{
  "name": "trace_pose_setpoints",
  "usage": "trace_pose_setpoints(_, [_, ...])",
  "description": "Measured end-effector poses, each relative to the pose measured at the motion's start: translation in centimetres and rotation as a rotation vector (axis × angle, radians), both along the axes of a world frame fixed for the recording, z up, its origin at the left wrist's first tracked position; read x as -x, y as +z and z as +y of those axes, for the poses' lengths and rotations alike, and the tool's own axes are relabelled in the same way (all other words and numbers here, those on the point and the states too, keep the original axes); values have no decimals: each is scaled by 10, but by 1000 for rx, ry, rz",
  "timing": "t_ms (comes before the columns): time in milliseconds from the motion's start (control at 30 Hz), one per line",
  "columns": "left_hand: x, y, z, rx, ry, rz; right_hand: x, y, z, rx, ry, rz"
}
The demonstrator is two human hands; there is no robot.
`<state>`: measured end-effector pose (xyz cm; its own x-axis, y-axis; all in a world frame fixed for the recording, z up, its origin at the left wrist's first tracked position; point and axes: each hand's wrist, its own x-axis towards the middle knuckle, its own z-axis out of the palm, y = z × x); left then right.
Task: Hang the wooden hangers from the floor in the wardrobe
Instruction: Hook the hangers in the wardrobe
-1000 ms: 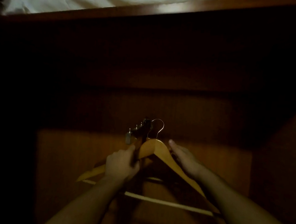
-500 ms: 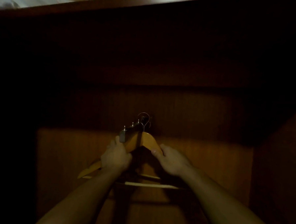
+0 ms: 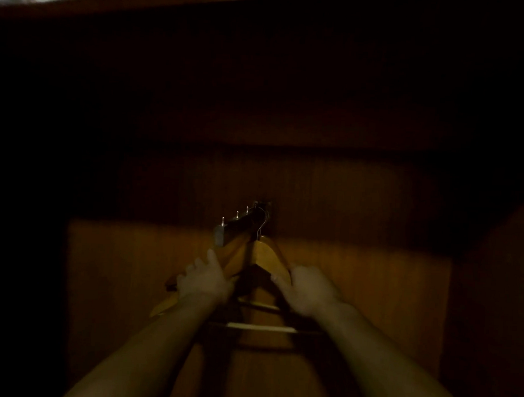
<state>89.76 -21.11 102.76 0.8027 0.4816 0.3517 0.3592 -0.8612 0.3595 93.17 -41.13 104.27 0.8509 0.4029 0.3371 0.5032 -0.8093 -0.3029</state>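
Inside a dim wardrobe a dark pull-out rail [image 3: 238,227] with small metal pegs juts from the back wall. A light wooden hanger [image 3: 267,254] hangs with its metal hook over the rail's far end. My right hand [image 3: 307,288] grips this hanger's right shoulder. My left hand [image 3: 205,278] rests on the left shoulder of the wooden hangers [image 3: 170,302], fingers spread over the wood. At least two hangers overlap here; their pale crossbars [image 3: 260,328] show between my forearms. How many hang there is hidden by the dark.
The wardrobe's wooden back panel [image 3: 371,295] is lit only in its lower part. A side wall [image 3: 499,286] stands at the right, darkness at the left. Above, the wardrobe's top edge [image 3: 204,1] borders a white surface.
The hanger has gone from tilted in front of the rail to hanging with its hook on the rail's far end. My right hand slid up to its shoulder, and both hands moved deeper in.
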Motion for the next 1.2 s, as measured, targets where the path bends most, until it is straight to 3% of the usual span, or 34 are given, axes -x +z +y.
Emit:
trace_pose_setpoints(267, [37, 14, 18, -4, 49, 16, 23, 5, 6, 152, -44, -235])
trace_pose_setpoints(500, [89, 14, 52, -25, 103, 23, 63, 11, 51, 109, 13, -396])
trace_pose_setpoints(800, [198, -5, 99, -55, 256, 75, 142, -1, 160, 294, 260, -260])
trace_pose_setpoints(1067, [350, -19, 165, -82, 367, 43, 275, -22, 271, 305, 524, -158])
trace_pose_setpoints(1200, [442, -36, 199, -31, 487, 116, 355, -39, 315, 273, 640, -140])
